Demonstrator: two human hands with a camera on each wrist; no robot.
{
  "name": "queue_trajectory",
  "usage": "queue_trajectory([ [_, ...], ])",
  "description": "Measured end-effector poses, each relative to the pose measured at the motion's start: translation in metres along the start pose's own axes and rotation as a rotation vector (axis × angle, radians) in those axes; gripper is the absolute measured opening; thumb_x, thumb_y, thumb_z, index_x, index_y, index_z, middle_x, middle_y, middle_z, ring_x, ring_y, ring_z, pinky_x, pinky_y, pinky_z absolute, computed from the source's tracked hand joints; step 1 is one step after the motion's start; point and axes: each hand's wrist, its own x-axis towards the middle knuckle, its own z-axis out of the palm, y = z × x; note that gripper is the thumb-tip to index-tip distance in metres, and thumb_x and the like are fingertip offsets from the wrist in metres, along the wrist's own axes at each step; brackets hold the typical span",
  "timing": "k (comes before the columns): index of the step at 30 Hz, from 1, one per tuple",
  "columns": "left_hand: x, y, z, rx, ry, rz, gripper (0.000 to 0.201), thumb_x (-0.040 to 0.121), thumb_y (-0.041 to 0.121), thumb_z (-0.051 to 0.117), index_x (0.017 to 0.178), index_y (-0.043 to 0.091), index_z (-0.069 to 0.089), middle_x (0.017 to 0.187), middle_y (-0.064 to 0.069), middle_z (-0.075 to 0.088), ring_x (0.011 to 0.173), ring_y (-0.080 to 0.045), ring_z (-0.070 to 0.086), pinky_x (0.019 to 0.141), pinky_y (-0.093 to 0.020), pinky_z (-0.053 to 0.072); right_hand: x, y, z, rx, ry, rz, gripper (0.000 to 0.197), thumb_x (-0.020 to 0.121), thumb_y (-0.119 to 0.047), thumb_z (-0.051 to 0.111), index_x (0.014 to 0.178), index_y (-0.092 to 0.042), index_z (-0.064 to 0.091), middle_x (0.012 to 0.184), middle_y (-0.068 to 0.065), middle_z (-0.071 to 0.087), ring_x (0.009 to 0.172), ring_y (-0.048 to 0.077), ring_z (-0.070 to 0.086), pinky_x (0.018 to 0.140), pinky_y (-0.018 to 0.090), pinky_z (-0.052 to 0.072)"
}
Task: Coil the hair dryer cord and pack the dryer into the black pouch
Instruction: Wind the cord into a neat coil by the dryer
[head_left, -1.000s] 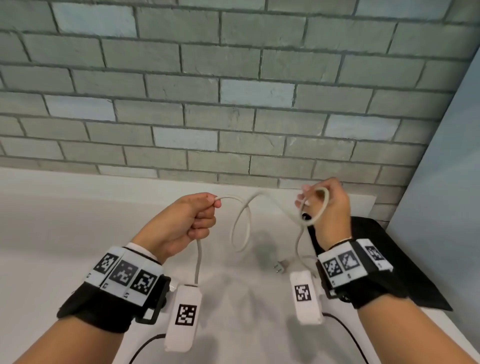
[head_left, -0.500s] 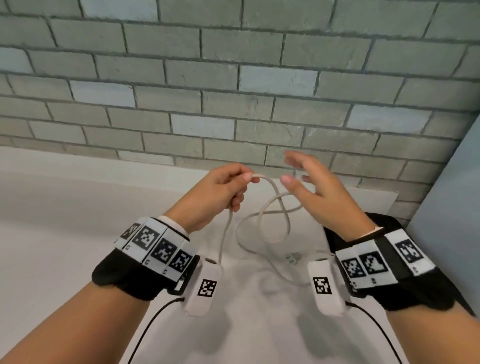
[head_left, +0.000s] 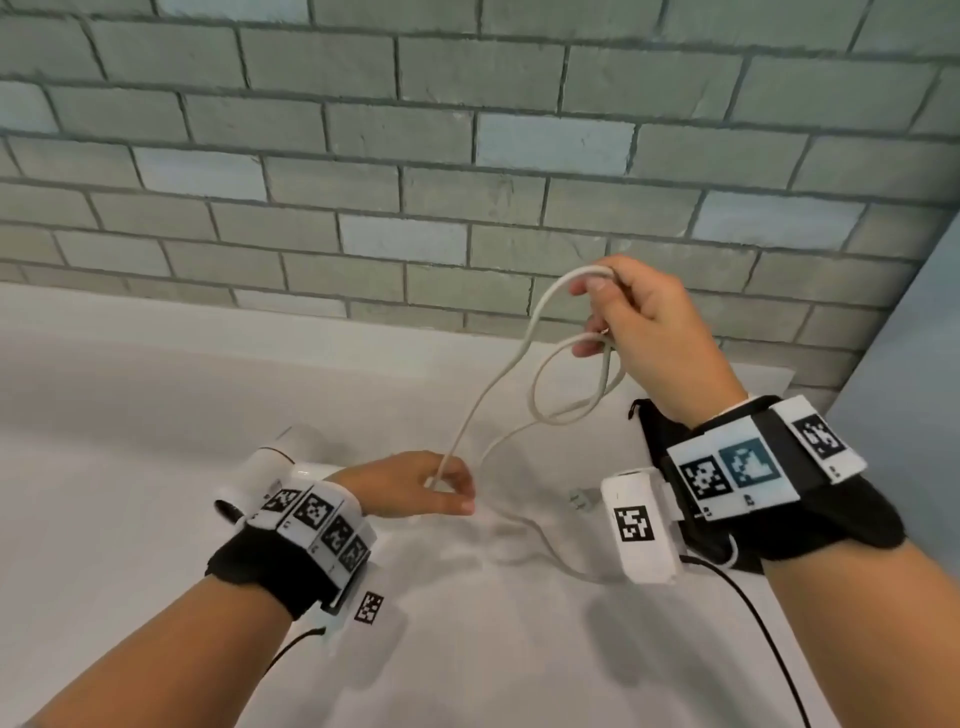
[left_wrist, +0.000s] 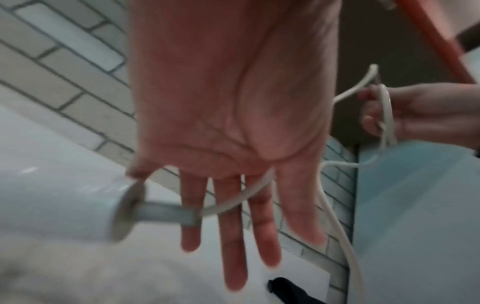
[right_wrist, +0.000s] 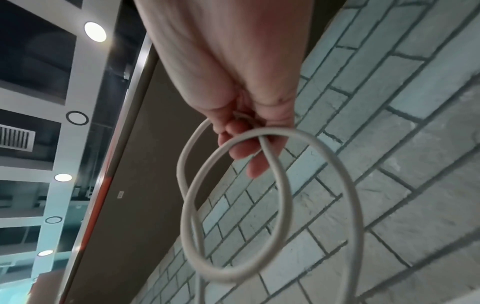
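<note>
My right hand (head_left: 597, 317) is raised in front of the brick wall and grips two loops of the white cord (head_left: 498, 384). The right wrist view shows the loops (right_wrist: 285, 195) hanging from the curled fingers (right_wrist: 244, 144). My left hand (head_left: 441, 488) is low over the table, fingers straight, and the cord runs across the fingers (left_wrist: 233, 205) near the dryer's strain relief. The white hair dryer (head_left: 283, 457) lies on the table behind my left wrist. The plug (head_left: 581, 501) rests on the table. The black pouch (head_left: 657, 431) lies flat, mostly hidden behind my right wrist.
A white table (head_left: 130, 415) stands against a grey brick wall (head_left: 467, 182). A pale blue panel (head_left: 909, 389) bounds it on the right. Slack cord trails over the table between my hands. Thin black cables run from both wrist cameras.
My right hand took hold of the cord loops and rose to the right. My left hand released its grip and dropped toward the table beside the dryer, which has come into view.
</note>
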Motion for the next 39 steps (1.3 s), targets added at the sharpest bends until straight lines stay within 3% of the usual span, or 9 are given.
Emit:
queue_trajectory([
  [6, 0.001, -0.023, -0.014, -0.181, 0.333, -0.033, 0.035, 0.089, 0.042, 0.042, 0.06, 0.022, 0.047, 0.057, 0.005, 0.049, 0.054, -0.008, 0.046, 0.067, -0.028, 0.04, -0.014, 0.023, -0.025, 0.112, -0.03, 0.059, 0.021, 0.092, -0.013, 0.047, 0.081, -0.023, 0.063, 0.074, 0.003, 0.056, 0.069, 0.011, 0.054, 0.075, 0.031, 0.054],
  [12, -0.014, -0.007, -0.06, -0.4, 0.721, -0.052, 0.037, 0.094, 0.027, 0.043, 0.059, 0.017, 0.039, 0.056, -0.002, 0.039, 0.052, -0.018, 0.035, 0.054, -0.03, 0.029, -0.051, 0.08, -0.028, -0.341, -0.766, 0.475, 0.014, 0.085, -0.011, 0.059, 0.081, -0.015, 0.07, 0.086, 0.008, 0.071, 0.085, 0.016, 0.063, 0.071, 0.025, 0.054],
  [15, -0.015, 0.003, -0.07, -0.554, 0.735, -0.045, 0.037, 0.09, 0.022, 0.05, 0.055, 0.017, 0.039, 0.052, 0.001, 0.037, 0.049, -0.016, 0.031, 0.052, -0.029, 0.025, -0.07, 0.109, -0.017, -0.389, -0.724, 0.635, 0.019, 0.082, -0.003, 0.057, 0.083, -0.019, 0.066, 0.078, 0.005, 0.065, 0.071, 0.016, 0.063, 0.052, 0.022, 0.053],
  [22, -0.013, 0.034, -0.07, -0.716, 0.625, -0.002, 0.037, 0.09, 0.011, 0.048, 0.055, 0.014, 0.035, 0.042, 0.012, 0.036, 0.04, -0.007, 0.026, 0.046, -0.019, 0.023, -0.088, 0.133, 0.007, -0.836, -0.971, 0.705, 0.026, 0.087, -0.024, 0.047, 0.106, -0.014, 0.063, 0.115, 0.006, 0.061, 0.108, 0.022, 0.054, 0.084, 0.024, 0.038],
  [25, -0.012, 0.045, -0.067, -0.779, 0.581, -0.003, 0.035, 0.09, 0.012, 0.046, 0.057, 0.015, 0.035, 0.043, 0.01, 0.035, 0.039, -0.007, 0.025, 0.045, -0.019, 0.024, -0.092, 0.135, 0.013, -0.871, -1.017, 0.747, 0.028, 0.086, -0.024, 0.047, 0.105, -0.011, 0.062, 0.101, 0.006, 0.059, 0.091, 0.021, 0.055, 0.066, 0.021, 0.042],
  [28, -0.014, 0.054, -0.064, -0.818, 0.514, -0.003, 0.037, 0.092, 0.016, 0.043, 0.056, 0.014, 0.034, 0.038, 0.01, 0.031, 0.037, -0.009, 0.026, 0.055, -0.025, 0.025, -0.088, 0.134, 0.012, -0.895, -0.975, 0.711, 0.018, 0.085, -0.021, 0.048, 0.077, -0.011, 0.06, 0.091, 0.01, 0.058, 0.068, 0.016, 0.051, 0.055, 0.022, 0.038],
  [32, -0.019, 0.056, -0.064, -1.014, 0.411, 0.056, 0.041, 0.092, 0.035, 0.04, 0.057, 0.015, 0.037, 0.043, 0.007, 0.024, 0.042, -0.013, 0.027, 0.063, -0.029, 0.034, -0.055, 0.122, -0.003, -0.908, -0.744, 0.594, 0.02, 0.089, -0.019, 0.046, 0.088, -0.003, 0.058, 0.094, 0.014, 0.06, 0.081, 0.023, 0.053, 0.067, 0.024, 0.037],
  [37, -0.021, 0.063, -0.056, -1.141, 0.335, 0.153, 0.041, 0.094, 0.043, 0.031, 0.065, 0.017, 0.043, 0.049, 0.005, 0.024, 0.046, -0.013, 0.028, 0.061, -0.029, 0.043, 0.003, 0.097, -0.018, -0.595, -0.035, 0.308, 0.023, 0.091, -0.012, 0.045, 0.087, 0.006, 0.059, 0.075, 0.013, 0.059, 0.067, 0.025, 0.059, 0.066, 0.032, 0.052],
  [39, -0.02, 0.067, -0.05, -1.15, 0.313, 0.174, 0.04, 0.094, 0.043, 0.032, 0.066, 0.017, 0.044, 0.05, 0.005, 0.023, 0.046, -0.013, 0.029, 0.062, -0.029, 0.043, 0.017, 0.089, -0.017, -0.293, 0.238, 0.149, 0.015, 0.089, -0.002, 0.046, 0.094, 0.006, 0.057, 0.08, 0.01, 0.053, 0.062, 0.012, 0.056, 0.059, 0.019, 0.051],
])
